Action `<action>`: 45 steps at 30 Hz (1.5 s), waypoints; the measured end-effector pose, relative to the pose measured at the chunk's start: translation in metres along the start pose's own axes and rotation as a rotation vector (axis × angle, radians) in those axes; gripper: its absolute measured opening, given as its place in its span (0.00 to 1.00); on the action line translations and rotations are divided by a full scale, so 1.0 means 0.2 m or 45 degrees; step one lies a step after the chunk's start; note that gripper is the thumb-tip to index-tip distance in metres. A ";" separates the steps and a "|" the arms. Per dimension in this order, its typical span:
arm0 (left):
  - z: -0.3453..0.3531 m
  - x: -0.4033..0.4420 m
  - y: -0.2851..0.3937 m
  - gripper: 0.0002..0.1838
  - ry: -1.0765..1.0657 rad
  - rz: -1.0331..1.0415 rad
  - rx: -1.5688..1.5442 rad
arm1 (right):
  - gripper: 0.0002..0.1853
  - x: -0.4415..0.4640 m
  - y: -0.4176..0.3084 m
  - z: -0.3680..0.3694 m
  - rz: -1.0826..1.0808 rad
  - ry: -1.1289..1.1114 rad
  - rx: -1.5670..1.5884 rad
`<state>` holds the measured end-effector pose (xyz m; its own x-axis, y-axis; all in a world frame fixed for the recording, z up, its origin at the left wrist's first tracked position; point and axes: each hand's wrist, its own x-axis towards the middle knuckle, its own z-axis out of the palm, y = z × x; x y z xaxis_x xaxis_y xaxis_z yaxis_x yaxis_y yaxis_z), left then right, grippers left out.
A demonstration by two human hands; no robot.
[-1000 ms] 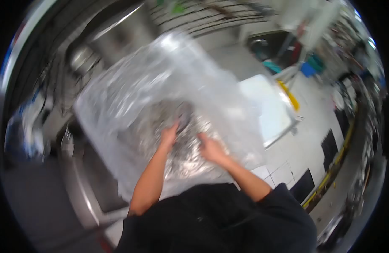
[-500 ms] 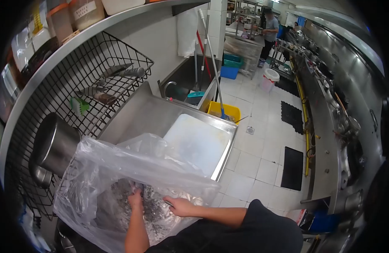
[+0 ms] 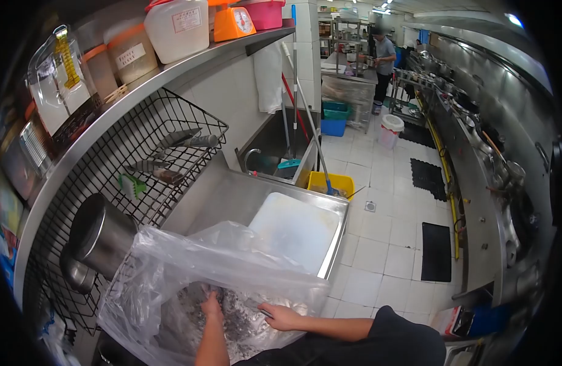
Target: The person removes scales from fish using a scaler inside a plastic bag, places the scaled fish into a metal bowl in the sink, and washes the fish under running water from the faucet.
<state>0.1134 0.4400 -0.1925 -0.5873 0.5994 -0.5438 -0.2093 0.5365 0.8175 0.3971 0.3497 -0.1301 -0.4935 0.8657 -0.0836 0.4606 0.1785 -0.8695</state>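
Observation:
A large clear plastic bag (image 3: 189, 256) stands open in front of me at the near end of the steel counter. Both hands are inside its mouth, over a mass of wet, grey and silvery flakes (image 3: 235, 317) that look like fish scales. My left hand (image 3: 212, 303) is closed around something dark and partly hidden at the bag's far side. To its right, my right hand (image 3: 282, 318) is closed on a slim tool (image 3: 266, 313); only a short dark piece of it shows, and its working end is unclear.
A white cutting board (image 3: 293, 229) lies on the steel counter (image 3: 201, 189) beyond the bag. Left are a wire rack (image 3: 165, 116), a steel pot (image 3: 104, 229) and a shelf of tubs. A yellow bucket (image 3: 317, 181) stands behind; a person (image 3: 385, 58) works far off.
The view has tilted up, so more of the shelf shows, including an orange scale. Both hands stay inside the bag, closed, with little visible movement.

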 end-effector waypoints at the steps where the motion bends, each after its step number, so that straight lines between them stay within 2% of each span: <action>1: -0.01 -0.04 0.02 0.18 0.014 -0.067 -0.096 | 0.25 0.00 0.01 0.01 -0.002 -0.002 0.000; 3: -0.01 -0.12 0.04 0.18 0.050 -0.154 -0.216 | 0.26 -0.01 0.00 0.00 0.140 -0.068 0.042; 4: -0.03 -0.17 0.04 0.19 0.056 -0.119 -0.321 | 0.26 -0.02 0.00 -0.01 0.135 -0.113 0.027; 5: -0.06 -0.25 0.04 0.20 0.086 -0.091 -0.436 | 0.26 0.00 0.02 -0.01 0.136 -0.028 0.039; 6: -0.10 -0.33 0.03 0.21 -0.029 0.022 -0.476 | 0.26 0.00 0.03 0.01 0.133 0.024 0.048; 7: -0.14 -0.45 0.05 0.23 -0.107 0.131 -0.524 | 0.26 0.02 0.12 0.06 -0.007 0.169 0.033; 8: -0.20 -0.58 0.08 0.25 -0.157 0.062 -0.381 | 0.25 0.04 0.17 0.09 -0.157 0.282 0.030; 10: -0.26 -0.76 0.04 0.26 -0.106 0.121 -0.294 | 0.25 0.05 0.25 0.09 -0.168 0.353 -0.038; 12: -0.33 -0.81 -0.10 0.23 -0.092 0.373 -0.254 | 0.25 0.05 0.18 0.02 0.218 0.137 0.318; 14: -0.44 -0.91 -0.17 0.20 -0.167 0.400 -0.198 | 0.25 0.01 -0.04 -0.02 0.383 0.061 0.485; 15: -0.51 -1.00 -0.19 0.20 -0.078 0.356 -0.266 | 0.28 0.00 -0.05 -0.01 0.419 0.037 0.428; 17: -0.64 -1.23 -0.11 0.17 -0.360 0.379 -0.612 | 0.28 -0.02 -0.05 0.00 0.413 -0.046 0.385; 19: -0.80 -1.38 -0.09 0.16 -0.359 0.358 -0.520 | 0.28 -0.03 -0.07 0.00 0.389 -0.095 0.378; 21: -0.91 -1.45 -0.14 0.18 -0.453 0.512 -0.636 | 0.28 -0.03 -0.10 0.02 0.358 -0.113 0.366; 24: -1.14 -1.58 -0.19 0.22 -0.439 0.655 -0.652 | 0.27 -0.02 -0.17 0.10 0.354 -0.148 0.338; 28: -1.47 -1.73 -0.24 0.32 -0.213 0.804 -0.824 | 0.25 -0.04 -0.29 0.21 0.289 -0.204 0.322; 31: -1.68 -1.76 -0.20 0.33 -0.125 0.878 -0.976 | 0.25 -0.09 -0.36 0.27 0.290 -0.152 0.295; 33: -1.81 -1.71 -0.24 0.32 0.102 0.955 -1.093 | 0.26 -0.14 -0.37 0.31 0.334 -0.137 0.344; 34: -1.87 -1.66 -0.26 0.32 0.102 0.952 -1.097 | 0.26 -0.16 -0.35 0.33 0.359 -0.121 0.329; 36: -1.97 -1.50 -0.31 0.26 0.229 0.740 -1.022 | 0.26 -0.23 -0.34 0.36 0.407 -0.081 0.271; 38: -2.01 -1.19 -0.42 0.22 0.184 0.660 -0.992 | 0.26 -0.29 -0.35 0.37 0.374 -0.065 0.234; 40: -1.92 -0.95 -0.44 0.16 0.207 0.436 -0.899 | 0.27 -0.34 -0.37 0.37 0.339 -0.025 0.227; 41: -1.86 -0.83 -0.52 0.16 0.151 0.440 -0.904 | 0.27 -0.35 -0.38 0.37 0.309 -0.008 0.217; 43: -1.78 -0.60 -0.76 0.16 0.171 -0.102 -0.781 | 0.29 -0.37 -0.44 0.37 0.270 0.067 0.180; 45: -1.71 -0.50 -0.97 0.15 0.115 -0.165 -0.880 | 0.30 -0.36 -0.39 0.36 0.176 0.134 0.171</action>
<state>-0.0552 0.0737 -0.2318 -0.5808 0.4884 -0.6512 -0.7123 0.0824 0.6970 0.3440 0.2400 -0.0911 -0.3493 0.9230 -0.1617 0.4126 -0.0034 -0.9109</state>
